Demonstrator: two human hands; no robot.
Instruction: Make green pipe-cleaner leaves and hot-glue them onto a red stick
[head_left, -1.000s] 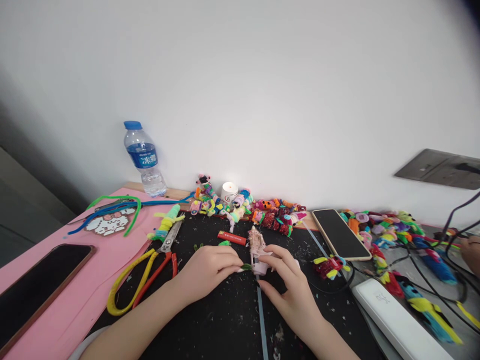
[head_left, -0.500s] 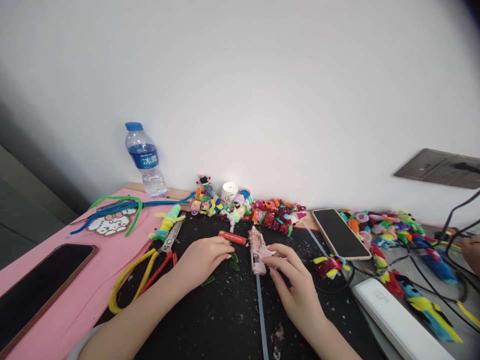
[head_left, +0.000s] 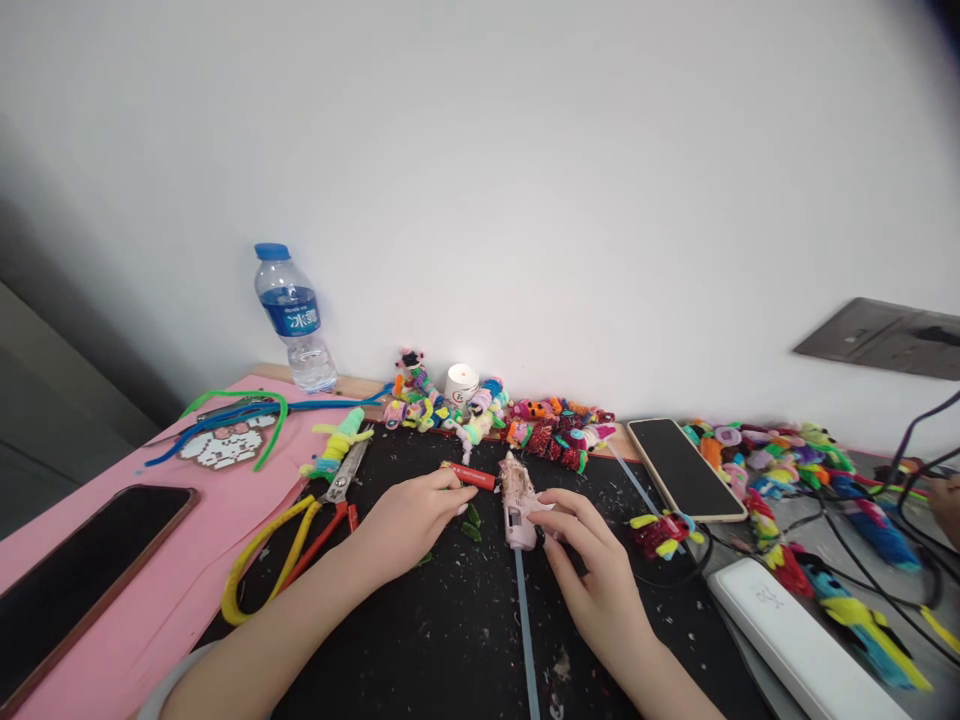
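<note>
glue gun [head_left: 516,490]: rested between both hands on the black mat [head_left: 435,650], nozzle turned wallward; the long glue stick [head_left: 527,640] is left trailing straight behind, presumably for a free feed.
right hand [head_left: 589,565]: fingers closed narrowly about the gun's handle side, apparently for steadiness.
left hand [head_left: 416,515]: fingers bunched; whether anything is pinched cannot be told.
green snippets [head_left: 471,522]: scattered just beside the left fingertips, seemingly for easy picking.
scissors [head_left: 345,480]: handles pointed toward the person, probably for quick reach.

Glue gun [head_left: 517,500]: matt plast., rough nr tip; bottle [head_left: 291,312]: glossy plast.
</note>
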